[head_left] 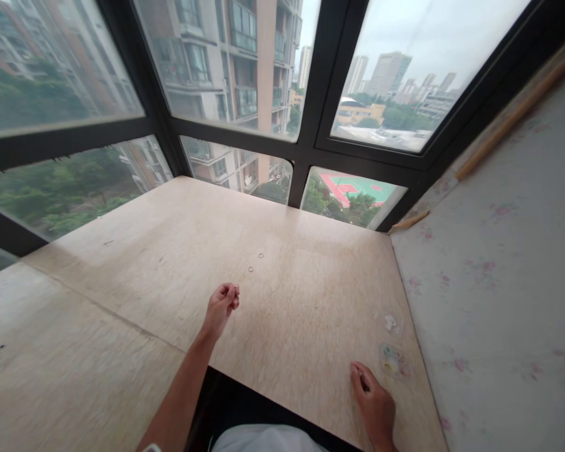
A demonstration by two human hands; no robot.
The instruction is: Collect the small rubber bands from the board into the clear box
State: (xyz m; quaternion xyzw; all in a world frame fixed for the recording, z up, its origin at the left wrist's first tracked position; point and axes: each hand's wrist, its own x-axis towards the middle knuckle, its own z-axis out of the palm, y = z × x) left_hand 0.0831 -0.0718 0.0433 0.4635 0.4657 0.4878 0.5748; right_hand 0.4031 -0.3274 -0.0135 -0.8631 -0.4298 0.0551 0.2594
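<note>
My left hand (223, 306) is closed in a pinch above the stone surface, with a small thin ring (236, 286) showing at its fingertips. Two more thin rings (260, 255) lie flat and apart from each other just beyond that hand. Lower right, my right hand (375, 399) has its thumb and fingertips pressed together; whatever they hold, if anything, is too small to make out. Close beside it lies a clear plastic case (390, 360) with small coloured bits in it.
A crumpled white scrap (391, 323) rests beyond the case, near the floral wall (480, 295). Dark window frames (306, 150) border the pale stone sill (136, 257) at the back and left. A tiny dark speck (1, 346) lies far left.
</note>
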